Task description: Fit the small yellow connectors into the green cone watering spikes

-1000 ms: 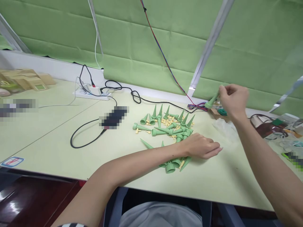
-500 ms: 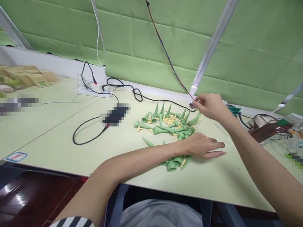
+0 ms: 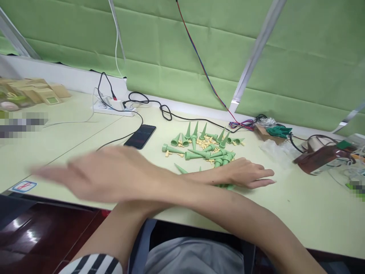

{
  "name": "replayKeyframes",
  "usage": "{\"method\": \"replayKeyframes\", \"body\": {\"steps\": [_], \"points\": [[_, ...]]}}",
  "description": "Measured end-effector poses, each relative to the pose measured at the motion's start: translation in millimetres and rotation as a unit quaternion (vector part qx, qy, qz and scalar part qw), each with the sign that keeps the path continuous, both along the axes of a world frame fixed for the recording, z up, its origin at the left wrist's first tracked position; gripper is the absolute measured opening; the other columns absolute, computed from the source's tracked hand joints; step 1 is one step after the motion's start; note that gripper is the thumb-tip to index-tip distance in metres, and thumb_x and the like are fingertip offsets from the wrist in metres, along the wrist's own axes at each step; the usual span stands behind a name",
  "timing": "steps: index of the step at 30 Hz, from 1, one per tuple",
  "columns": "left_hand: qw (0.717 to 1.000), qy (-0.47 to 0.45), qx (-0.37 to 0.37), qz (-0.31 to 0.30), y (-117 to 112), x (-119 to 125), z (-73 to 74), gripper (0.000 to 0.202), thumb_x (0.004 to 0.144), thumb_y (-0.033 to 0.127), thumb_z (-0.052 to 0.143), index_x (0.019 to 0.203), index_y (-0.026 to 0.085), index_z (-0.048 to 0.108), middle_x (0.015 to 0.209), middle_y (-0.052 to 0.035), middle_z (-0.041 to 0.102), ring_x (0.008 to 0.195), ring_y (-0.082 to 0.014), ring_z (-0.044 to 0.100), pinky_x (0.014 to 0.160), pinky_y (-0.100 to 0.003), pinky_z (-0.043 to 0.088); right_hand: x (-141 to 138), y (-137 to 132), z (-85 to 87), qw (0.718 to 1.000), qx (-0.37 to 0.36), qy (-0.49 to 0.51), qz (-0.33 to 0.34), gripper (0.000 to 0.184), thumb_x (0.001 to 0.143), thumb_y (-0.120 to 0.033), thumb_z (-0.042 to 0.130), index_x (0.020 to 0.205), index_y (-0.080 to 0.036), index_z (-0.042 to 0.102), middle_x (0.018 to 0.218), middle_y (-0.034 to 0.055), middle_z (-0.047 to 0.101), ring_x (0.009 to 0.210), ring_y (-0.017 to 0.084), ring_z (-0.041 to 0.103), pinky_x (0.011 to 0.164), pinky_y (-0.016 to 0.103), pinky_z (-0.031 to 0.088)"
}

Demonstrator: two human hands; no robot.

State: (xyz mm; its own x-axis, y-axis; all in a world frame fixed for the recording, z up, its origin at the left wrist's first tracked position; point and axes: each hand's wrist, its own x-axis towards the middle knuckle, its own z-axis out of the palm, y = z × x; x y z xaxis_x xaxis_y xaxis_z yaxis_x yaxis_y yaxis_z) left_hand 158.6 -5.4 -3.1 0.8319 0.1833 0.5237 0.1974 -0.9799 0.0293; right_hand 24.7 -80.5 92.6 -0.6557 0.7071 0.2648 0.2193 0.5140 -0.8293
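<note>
Left hand (image 3: 245,174) rested loosely open, seemingly empty; right hand (image 3: 105,175) blurred, I couldn't tell; some green cones (image 3: 203,134) stood, others lay.

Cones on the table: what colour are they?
The cones are light green; the head view shows it best.

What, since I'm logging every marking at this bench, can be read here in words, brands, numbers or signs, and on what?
Blue-bordered sticker at the table's front edge: a red looped mark, perhaps "8", not certain.
Phone screen: faint marks, too small and blurred to read.
Label on the reddish-brown bottle: too small to read.
No other text is legible.
</note>
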Motion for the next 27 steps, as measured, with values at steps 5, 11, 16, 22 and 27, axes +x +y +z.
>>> {"method": "replayKeyframes", "body": {"steps": [5,11,16,22,27], "points": [[1.0,-0.004,-0.028,0.01,4.3,-4.9,-0.5,0.036,0.101,0.045,0.028,0.097,0.021,0.054,0.079,-0.0033,0.065,0.063,-0.0167,0.059,0.051,-0.03,0.026,-8.0,19.7,11.9,0.969,-0.198,0.044,0.141,0.057,0.086,-0.077,0.03,0.088,-0.032,0.065,0.076,-0.0056,0.071,0.09,0.02,0.065,0.085,0.035,0.054],[1.0,0.011,-0.023,0.012,3.9,-7.8,2.0,0.035,0.101,0.046,0.028,0.102,0.021,0.052,0.087,-0.0043,0.066,0.062,-0.0171,0.059,0.051,-0.03,0.025,6.0,40.2,-13.2,0.879,-0.4,0.144,0.215,0.062,0.096,-0.065,0.02,0.088,-0.021,0.062,0.077,0.0031,0.07,0.075,0.019,0.069,0.088,0.042,0.053],[0.999,0.03,-0.012,0.019,2.0,-9.6,6.0,0.037,0.101,0.048,0.027,0.104,0.021,0.052,0.09,-0.0044,0.066,0.061,-0.0171,0.059,0.05,-0.029,0.025,35.5,46.0,-31.3,0.825,-0.495,0.196,0.19,0.07,0.094,-0.069,0.018,0.094,-0.015,0.063,0.09,0.0143,0.072,0.089,0.024,0.07,0.091,0.044,0.051],[0.998,0.057,-0.032,0.017,1.7,-15.3,11.7,0.043,0.1,0.051,0.024,0.114,0.021,0.051,0.096,-0.005,0.066,0.065,-0.0198,0.062,0.052,-0.031,0.032,51.2,49.9,-34.6,0.811,-0.509,0.223,0.182,0.073,0.095,-0.067,0.014,0.097,-0.013,0.063,0.097,0.0166,0.072,0.093,0.023,0.07,0.094,0.042,0.049],[0.992,0.054,-0.108,0.029,5.5,-27.6,22.7,0.053,0.099,0.054,0.025,0.138,0.021,0.039,0.111,-0.0077,0.065,0.079,-0.0214,0.065,0.065,-0.033,0.043,70.6,48.9,-31.0,0.872,-0.41,0.202,0.174,0.065,0.092,-0.07,0.03,0.094,-0.014,0.065,0.095,0.0132,0.072,0.088,0.021,0.071,0.089,0.04,0.052]]}}
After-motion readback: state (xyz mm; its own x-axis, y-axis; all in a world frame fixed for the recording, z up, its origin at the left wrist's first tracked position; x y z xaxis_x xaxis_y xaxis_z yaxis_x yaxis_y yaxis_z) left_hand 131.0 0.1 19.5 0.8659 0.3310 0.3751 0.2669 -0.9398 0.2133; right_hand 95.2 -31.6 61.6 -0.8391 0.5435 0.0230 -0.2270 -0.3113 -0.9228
